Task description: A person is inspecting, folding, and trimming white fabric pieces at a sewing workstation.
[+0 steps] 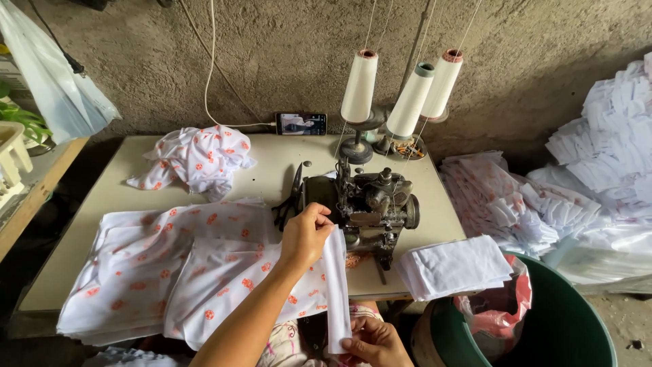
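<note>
Standing by the rough grey wall [305, 61], I see a big pale worktop [272, 163] pushed up against it. On the far right lies a huge heap of white cloth pieces [604, 170], piled high. Below that heap sits a round green tub [564, 326] with a red and white bag [506, 302] inside it.

Spread over the left half of the worktop is a wide white cloth with orange dots [163, 265]. It hangs a little over the near edge. Another bundle of dotted cloth [197, 158] lies crumpled near the back.

A dark metal sewing machine [370, 204] sits in the middle of the worktop. Behind it stand three tall white thread cones [407, 92], with thin threads going up from them. Just right of the machine rests a neat stack of folded white pieces [455, 266], near the worktop's front corner.

The person holds a long white strip [336, 292] straight up and down, just in front of the machine. The left hand [305, 234] is closed on the strip's top end, close beside the machine. The right hand [373, 343] pinches the strip's bottom end, low down near the person's lap.

A small phone [301, 124] leans against the wall at the back, its screen lit.
</note>
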